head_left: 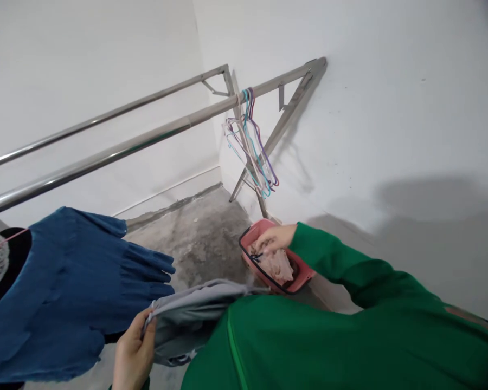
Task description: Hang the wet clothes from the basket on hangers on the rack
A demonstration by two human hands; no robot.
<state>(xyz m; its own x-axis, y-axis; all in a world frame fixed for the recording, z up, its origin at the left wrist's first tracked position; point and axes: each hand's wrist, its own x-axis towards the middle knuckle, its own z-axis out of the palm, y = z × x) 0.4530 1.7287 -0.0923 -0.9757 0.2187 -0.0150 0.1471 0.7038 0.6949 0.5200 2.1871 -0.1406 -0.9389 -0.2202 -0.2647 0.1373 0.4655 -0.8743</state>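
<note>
Garment of soft, light grey cloth (187, 319) hangs gripped at its edge in the left hand (133, 352); the half-closed right hand (273, 238) touches crumpled pale cloth (276, 265) in a pink basket (254, 230).

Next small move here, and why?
Probably the right hand should come out of the pink basket and lift one of the coloured wire hangers off the steel rail. The left hand is gripping a grey garment that isn't on a hanger, and those hangers hang close above the basket.
</note>
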